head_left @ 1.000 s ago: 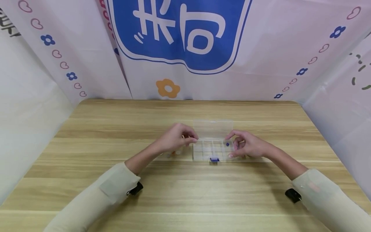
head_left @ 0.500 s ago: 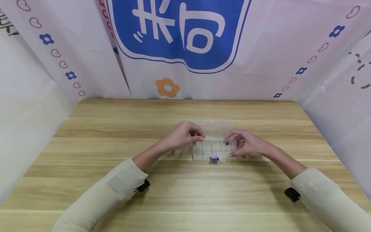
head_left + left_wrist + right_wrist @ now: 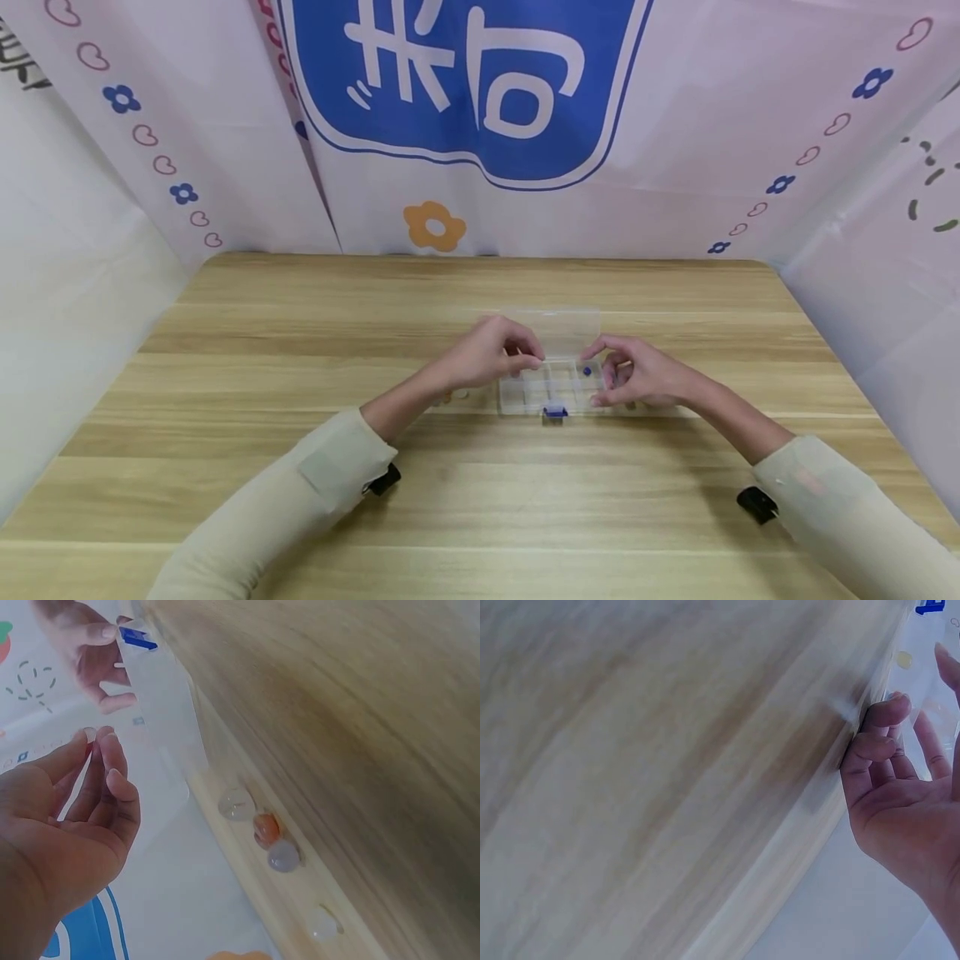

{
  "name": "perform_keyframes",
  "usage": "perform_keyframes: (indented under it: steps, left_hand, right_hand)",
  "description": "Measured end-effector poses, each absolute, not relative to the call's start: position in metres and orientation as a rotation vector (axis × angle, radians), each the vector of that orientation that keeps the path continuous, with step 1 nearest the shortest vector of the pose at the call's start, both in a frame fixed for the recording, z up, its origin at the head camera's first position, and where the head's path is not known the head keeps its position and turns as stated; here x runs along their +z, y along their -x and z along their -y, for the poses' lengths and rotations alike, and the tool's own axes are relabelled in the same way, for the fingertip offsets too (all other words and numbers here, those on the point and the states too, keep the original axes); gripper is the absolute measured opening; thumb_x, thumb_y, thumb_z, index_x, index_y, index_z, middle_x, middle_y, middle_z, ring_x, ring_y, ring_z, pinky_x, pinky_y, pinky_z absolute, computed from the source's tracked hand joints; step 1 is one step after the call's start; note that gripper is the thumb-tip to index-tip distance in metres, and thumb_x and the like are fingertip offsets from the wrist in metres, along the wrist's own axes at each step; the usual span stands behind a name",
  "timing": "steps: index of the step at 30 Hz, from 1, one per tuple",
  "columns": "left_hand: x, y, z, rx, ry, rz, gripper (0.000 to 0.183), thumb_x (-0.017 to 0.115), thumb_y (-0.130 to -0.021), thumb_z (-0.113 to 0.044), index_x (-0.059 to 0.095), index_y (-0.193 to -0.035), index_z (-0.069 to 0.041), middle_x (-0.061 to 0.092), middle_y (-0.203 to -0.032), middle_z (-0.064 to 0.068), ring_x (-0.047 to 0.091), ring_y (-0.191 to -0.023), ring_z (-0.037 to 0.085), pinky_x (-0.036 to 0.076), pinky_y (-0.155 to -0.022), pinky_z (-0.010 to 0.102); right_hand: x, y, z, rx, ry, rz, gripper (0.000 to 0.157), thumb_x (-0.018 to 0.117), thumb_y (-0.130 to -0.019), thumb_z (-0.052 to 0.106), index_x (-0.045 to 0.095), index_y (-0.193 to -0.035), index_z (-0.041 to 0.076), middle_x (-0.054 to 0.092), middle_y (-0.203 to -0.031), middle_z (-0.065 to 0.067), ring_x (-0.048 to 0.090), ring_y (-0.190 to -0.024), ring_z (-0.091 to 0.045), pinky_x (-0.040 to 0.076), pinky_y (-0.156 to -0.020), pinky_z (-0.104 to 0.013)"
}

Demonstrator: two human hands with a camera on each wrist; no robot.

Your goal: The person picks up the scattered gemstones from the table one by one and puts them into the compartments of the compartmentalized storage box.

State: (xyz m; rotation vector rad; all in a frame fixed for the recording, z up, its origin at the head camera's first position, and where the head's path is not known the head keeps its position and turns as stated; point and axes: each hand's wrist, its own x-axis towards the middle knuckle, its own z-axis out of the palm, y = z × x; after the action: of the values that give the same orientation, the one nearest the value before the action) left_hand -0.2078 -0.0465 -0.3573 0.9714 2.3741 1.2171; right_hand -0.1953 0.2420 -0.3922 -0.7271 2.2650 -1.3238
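Observation:
A clear compartment box [image 3: 513,404] lies on the table with its transparent lid [image 3: 573,327] raised at the back and a blue latch [image 3: 555,412] at its front. One dark blue bead [image 3: 587,372] sits in the back right compartment. Over the back row, my left hand [image 3: 495,354] pinches a small pale bead [image 3: 91,734] between thumb and fingertips. My right hand [image 3: 641,375] holds the box's right end, thumb by the front corner and index finger at the back. In the right wrist view, a yellowish piece [image 3: 904,659] shows through the plastic.
Several loose round beads lie on the table left of the box: a clear one [image 3: 237,805], an orange one [image 3: 266,829], a greyish one [image 3: 283,856] and a whitish one [image 3: 324,926]. The left forearm partly covers them in the head view. A printed cloth [image 3: 675,192] hangs behind the table.
My left hand has moved right, from the box's left edge to over its back row. The right hand and the box have stayed in place.

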Motion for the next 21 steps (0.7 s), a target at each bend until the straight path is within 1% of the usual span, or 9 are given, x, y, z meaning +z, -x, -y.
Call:
perform_keyframes:
  steps: [4,11,15,21]
  left_hand:
    - [-0.357,0.208,0.041,1.203,-0.966,-2.368,0.012,0.070,-0.099,-0.006,0.076,-0.102,0.004,0.077,-0.095,0.015,0.068,-0.071,0.023,0.053,-0.063,0.022]
    - [-0.356,0.210,0.032,1.218,-0.984,-2.349,0.012,0.069,-0.099,-0.004,0.075,-0.103,0.006,0.076,-0.096,0.018,0.070,-0.076,0.034,0.054,-0.063,0.022]
    - [-0.357,0.210,0.029,1.226,-0.989,-2.335,0.012,0.069,-0.099,-0.004,0.075,-0.103,0.006,0.076,-0.096,0.019,0.070,-0.076,0.036,0.055,-0.064,0.022]
    - [-0.358,0.211,0.025,1.223,-0.992,-2.338,0.012,0.070,-0.099,-0.004,0.075,-0.101,0.006,0.076,-0.094,0.018,0.069,-0.074,0.036,0.055,-0.063,0.022]
  right_hand:
    - [-0.392,0.195,-0.243,-1.311,0.699,-2.267,0.055,0.085,-0.083,0.000,0.056,-0.129,-0.007,0.058,-0.078,-0.008,0.052,-0.056,-0.010,0.046,-0.048,-0.024]
    - [-0.393,0.196,-0.242,-1.291,0.693,-2.294,0.054,0.085,-0.084,0.002,0.057,-0.129,-0.005,0.060,-0.078,-0.008,0.054,-0.057,-0.011,0.046,-0.050,-0.024]
    - [-0.392,0.196,-0.242,-1.293,0.701,-2.288,0.053,0.085,-0.085,0.004,0.057,-0.129,-0.006,0.061,-0.078,-0.008,0.054,-0.058,-0.012,0.046,-0.050,-0.025]
    - [-0.390,0.195,-0.243,-1.297,0.695,-2.260,0.053,0.083,-0.086,0.003,0.055,-0.131,-0.007,0.062,-0.079,-0.009,0.057,-0.062,-0.014,0.050,-0.055,-0.026]
